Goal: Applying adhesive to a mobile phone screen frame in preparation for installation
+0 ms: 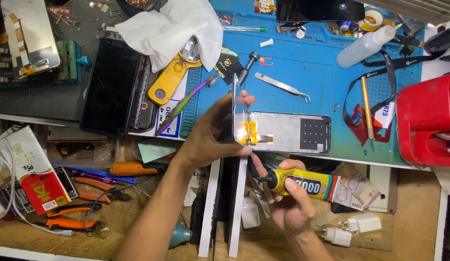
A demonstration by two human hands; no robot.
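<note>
My left hand grips the left end of a silver phone screen panel, holding it tilted on edge above the blue work mat. The panel's back faces me, with a gold flex patch near my fingers. My right hand holds a yellow glue tube with a black nozzle. The nozzle tip sits just below the panel's lower left corner, close to my left thumb.
Metal tweezers, a screwdriver and a clear squeeze bottle lie on the mat. A black phone, white cloth and yellow tool sit left. A red box stands right. Pliers and chargers lie below.
</note>
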